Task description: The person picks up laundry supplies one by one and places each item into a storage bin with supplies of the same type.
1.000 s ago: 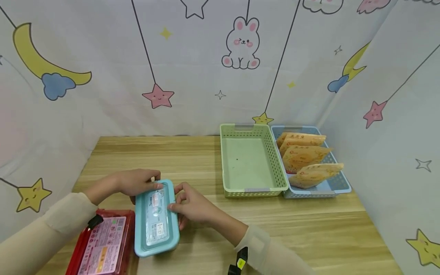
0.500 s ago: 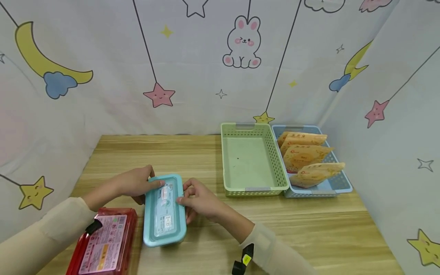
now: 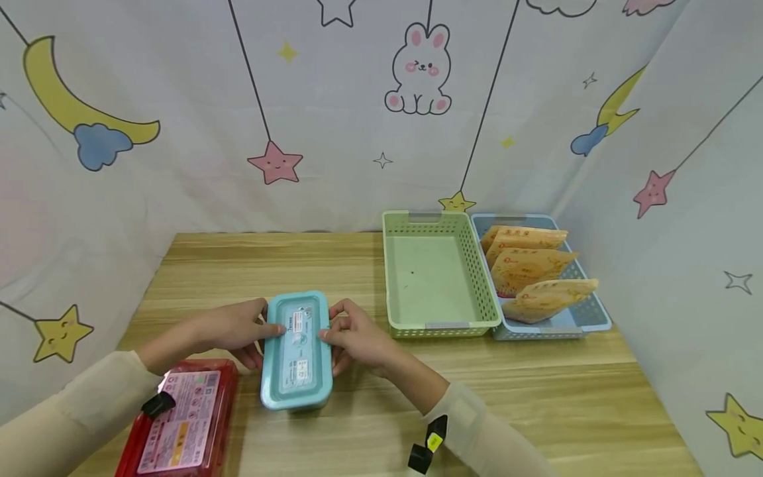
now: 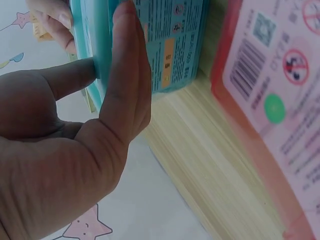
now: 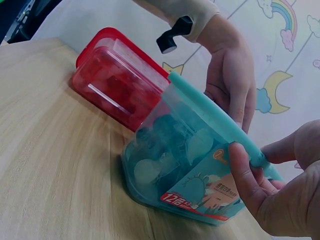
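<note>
A teal plastic box with a lid (image 3: 297,351) is held between both hands, left of the table's middle. My left hand (image 3: 235,331) grips its left edge, thumb on the lid and fingers down the side. On the opposite edge my right hand (image 3: 363,339) pinches the rim in the same manner. The right wrist view shows the box's see-through side (image 5: 175,150), with blue-green pieces inside and a printed label. Whether its base touches the table I cannot tell. A red lidded box (image 3: 185,417) with a pink label lies just left of it, beneath my left forearm.
A green perforated basket (image 3: 426,281) stands at the back, right of the middle. Against its right side is a blue basket (image 3: 575,318) with several tan paper packets (image 3: 533,271) upright in it. A printed curtain (image 3: 334,119) hangs behind the wooden table (image 3: 477,404).
Both hands have carried the teal box right and toward the back of the table, away from the red box. It now stands straighter to the view. The baskets and red box stay put.
</note>
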Motion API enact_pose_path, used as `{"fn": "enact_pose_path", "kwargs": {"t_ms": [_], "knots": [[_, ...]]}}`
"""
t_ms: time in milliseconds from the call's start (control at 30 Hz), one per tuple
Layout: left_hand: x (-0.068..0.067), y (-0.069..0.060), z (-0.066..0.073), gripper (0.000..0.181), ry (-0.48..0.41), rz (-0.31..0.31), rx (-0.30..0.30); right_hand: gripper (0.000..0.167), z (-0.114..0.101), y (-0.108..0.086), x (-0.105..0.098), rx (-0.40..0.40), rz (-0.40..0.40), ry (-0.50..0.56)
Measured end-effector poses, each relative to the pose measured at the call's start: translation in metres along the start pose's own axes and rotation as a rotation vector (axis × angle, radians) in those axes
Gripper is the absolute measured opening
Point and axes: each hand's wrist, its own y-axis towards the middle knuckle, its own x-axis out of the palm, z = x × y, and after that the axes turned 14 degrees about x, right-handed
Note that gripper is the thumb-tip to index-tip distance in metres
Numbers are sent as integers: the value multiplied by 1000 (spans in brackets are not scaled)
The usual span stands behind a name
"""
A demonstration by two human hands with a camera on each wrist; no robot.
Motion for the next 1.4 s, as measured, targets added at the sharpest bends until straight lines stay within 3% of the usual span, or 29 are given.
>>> {"fn": "enact_pose_path", "kwargs": {"t_ms": [133, 333, 533, 900, 1167, 1400], "knots": [[4, -1, 0, 45, -24, 13, 4, 31, -2, -2, -2, 1, 13, 3], [10, -3, 1, 42, -71, 3, 14, 31, -3, -4, -4, 1, 33, 15], [12, -3, 0, 36, -52, 11, 51, 33, -4, -3, -1, 7, 47, 26], [11, -3, 9, 48, 11, 35, 85, 34, -8, -9, 0, -11, 81, 63], [4, 3, 25, 54, 34, 88, 177, 39, -23, -20, -13, -52, 105, 41], [0, 16, 40, 56, 74, 177, 272, 52, -40, -27, -26, -101, 158, -12]]}}
